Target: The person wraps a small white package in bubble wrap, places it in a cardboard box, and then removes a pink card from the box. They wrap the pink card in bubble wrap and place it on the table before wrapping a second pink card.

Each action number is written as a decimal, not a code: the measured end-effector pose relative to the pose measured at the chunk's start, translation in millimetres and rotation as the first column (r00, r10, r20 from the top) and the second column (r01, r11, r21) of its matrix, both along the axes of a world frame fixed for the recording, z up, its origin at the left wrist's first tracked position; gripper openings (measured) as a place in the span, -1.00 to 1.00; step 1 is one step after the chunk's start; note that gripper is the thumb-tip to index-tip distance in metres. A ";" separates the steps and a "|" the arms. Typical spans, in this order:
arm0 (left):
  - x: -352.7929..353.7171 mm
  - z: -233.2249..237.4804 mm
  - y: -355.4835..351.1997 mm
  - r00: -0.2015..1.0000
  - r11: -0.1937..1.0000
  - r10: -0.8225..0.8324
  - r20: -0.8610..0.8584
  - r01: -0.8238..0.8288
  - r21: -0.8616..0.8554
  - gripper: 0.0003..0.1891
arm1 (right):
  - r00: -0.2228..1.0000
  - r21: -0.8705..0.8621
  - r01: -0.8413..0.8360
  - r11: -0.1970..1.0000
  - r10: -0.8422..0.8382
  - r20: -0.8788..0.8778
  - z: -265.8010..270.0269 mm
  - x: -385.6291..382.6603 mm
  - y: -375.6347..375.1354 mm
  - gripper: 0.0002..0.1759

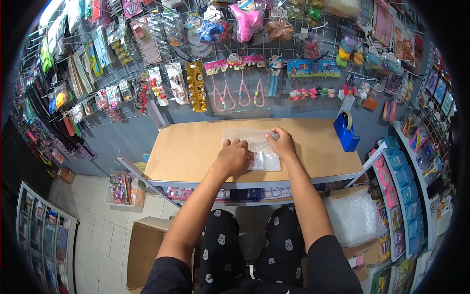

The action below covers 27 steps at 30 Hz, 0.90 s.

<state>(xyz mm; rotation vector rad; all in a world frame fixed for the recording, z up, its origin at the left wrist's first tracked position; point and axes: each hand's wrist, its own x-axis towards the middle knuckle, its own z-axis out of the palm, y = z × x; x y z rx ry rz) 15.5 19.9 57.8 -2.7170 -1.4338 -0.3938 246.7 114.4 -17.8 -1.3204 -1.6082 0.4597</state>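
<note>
A sheet of clear bubble wrap (240, 134) lies on the light wooden tabletop (186, 147) in front of me. On its near part lies a flat, pale packet (266, 162) with a shiny clear surface; what is inside cannot be made out. My left hand (234, 158) rests over the left side, fingers bent and pressing on the wrap, with the thumb side against the packet. With bent fingers and thumb, my right hand (281, 143) pinches the wrap near its far right corner. The left palm hides part of the wrap.
A blue tape dispenser (347, 132) stands at the table's right end. More bubble wrap (351, 220) fills a box at lower right. An open cardboard box (145, 252) and a clear bin (125, 191) sit on the floor at left. Hanging accessories (240, 93) cover the wall grid.
</note>
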 end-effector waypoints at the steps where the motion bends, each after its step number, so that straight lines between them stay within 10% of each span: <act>1: 2.2 2.4 -3.8 1.000 1.000 0.016 -0.017 -0.016 -0.011 -0.82 | 0.998 -0.016 -0.036 0.999 0.035 -0.059 -0.1 -0.4 1.3 -0.66; 13: 10.5 -14.7 -26.7 1.000 0.998 0.007 0.001 -0.007 0.068 -0.64 | 0.837 -0.078 -0.531 0.844 0.507 -0.208 42.5 -2.6 -39.9 -0.80; 27: 26.0 -19.7 -47.3 0.979 0.981 0.191 -0.070 -0.189 0.035 -0.63 | 0.822 0.181 -0.499 0.848 0.529 -0.213 -1.2 -9.0 -71.2 -0.86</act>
